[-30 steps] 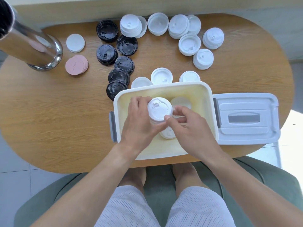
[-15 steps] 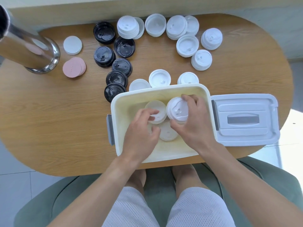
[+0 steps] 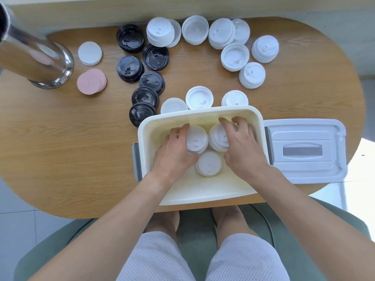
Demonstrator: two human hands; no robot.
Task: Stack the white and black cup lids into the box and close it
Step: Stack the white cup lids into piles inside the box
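The cream box stands open at the table's near edge. Inside it are three stacks of white lids. My left hand grips the left stack. Curled round the right stack is my right hand. A third white stack sits between my wrists, untouched. Several black lids lie in a column left of the box. More white lids are spread across the far side of the table. The box's grey-white cover lies flat to the right.
A shiny metal cylinder stands at the far left. Beside it lie a white disc and a pile of pink discs. Three white lids sit just behind the box's far rim.
Both hands moved deeper into the box. The white stack held up between both hands a second ago went down on the right side; my left hand now grips the left stack.
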